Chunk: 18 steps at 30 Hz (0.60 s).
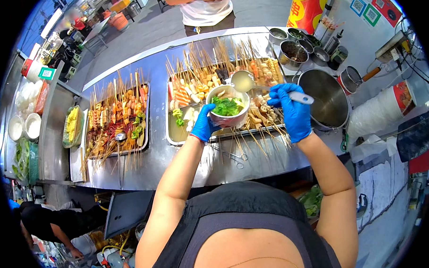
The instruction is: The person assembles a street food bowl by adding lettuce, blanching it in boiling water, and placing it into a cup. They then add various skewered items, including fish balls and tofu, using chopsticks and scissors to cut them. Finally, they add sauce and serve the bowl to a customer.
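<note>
My left hand (pixel 204 123), in a blue glove, holds a paper bowl (pixel 229 120) lined with clear plastic, with leafy greens (pixel 227 105) and other food inside. My right hand (pixel 291 111), gloved too, grips the pale handle of a ladle (pixel 244 81). The ladle's bowl, full of light broth, is just above the paper bowl's far right rim. Both are over a steel tray (pixel 172 135) of skewered food standing in broth. Steel scissors (pixel 239 160) lie on the counter below the tray.
A second tray of skewers (pixel 148 125) with a ladle (pixel 120 137) stands left. To the right are a large steel pot (pixel 325 98), sauce pots (pixel 293 53) and stacked paper bowls (pixel 380 110). A person (pixel 207 10) stands across the counter; another (pixel 58 221) bends at lower left.
</note>
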Motion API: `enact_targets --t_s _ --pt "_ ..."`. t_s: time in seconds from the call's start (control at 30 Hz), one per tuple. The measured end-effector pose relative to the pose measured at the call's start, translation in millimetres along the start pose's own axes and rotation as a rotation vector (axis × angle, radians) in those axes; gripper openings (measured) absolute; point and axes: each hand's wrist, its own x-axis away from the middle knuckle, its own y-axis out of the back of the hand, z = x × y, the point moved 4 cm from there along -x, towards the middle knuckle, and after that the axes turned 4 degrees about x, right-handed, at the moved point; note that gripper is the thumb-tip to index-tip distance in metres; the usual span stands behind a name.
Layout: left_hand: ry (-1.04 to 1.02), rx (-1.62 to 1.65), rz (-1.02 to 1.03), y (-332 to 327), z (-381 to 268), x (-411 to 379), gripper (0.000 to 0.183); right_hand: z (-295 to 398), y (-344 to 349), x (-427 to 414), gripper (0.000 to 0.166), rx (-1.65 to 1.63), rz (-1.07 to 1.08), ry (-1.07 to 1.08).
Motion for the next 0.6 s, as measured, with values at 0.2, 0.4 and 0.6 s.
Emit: enact_targets --t_s 0.2,0.4,0.6 --pt "0.012 0.001 0.080 -18 7 -9 0.063 15 -14 44 0.025 0.787 0.651 0.548" --pt "0.044 -0.007 0.107 -1 7 -6 0.060 -6 3 34 0.021 0.865 0.439 0.639" --pt "-0.025 0.006 0.054 1 -5 16 0.062 -147 24 2 0.016 0.000 -0.097 -0.319"
